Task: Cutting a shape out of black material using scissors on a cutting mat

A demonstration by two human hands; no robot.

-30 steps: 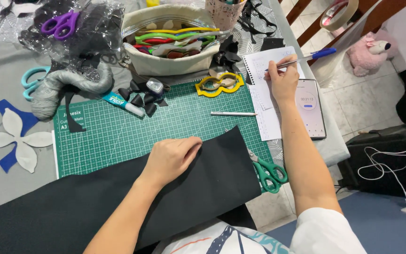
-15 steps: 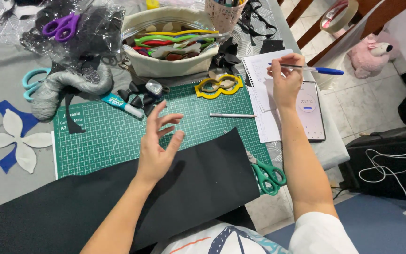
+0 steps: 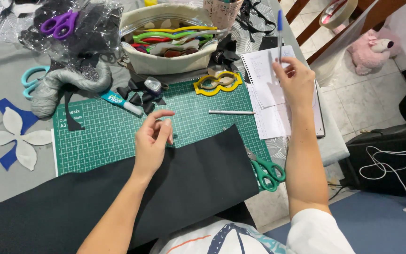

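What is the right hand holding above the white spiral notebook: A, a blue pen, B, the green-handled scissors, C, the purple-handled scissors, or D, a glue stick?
A: the right hand pinches a slim blue pen upright over the white spiral notebook; the green-handled scissors lie on the table.

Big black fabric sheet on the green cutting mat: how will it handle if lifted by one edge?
The black fabric sheet probably flops: it drapes over the table edge toward the lap. Likely light, lying flat and thin on the green cutting mat. A push from the left hand would probably bunch it.
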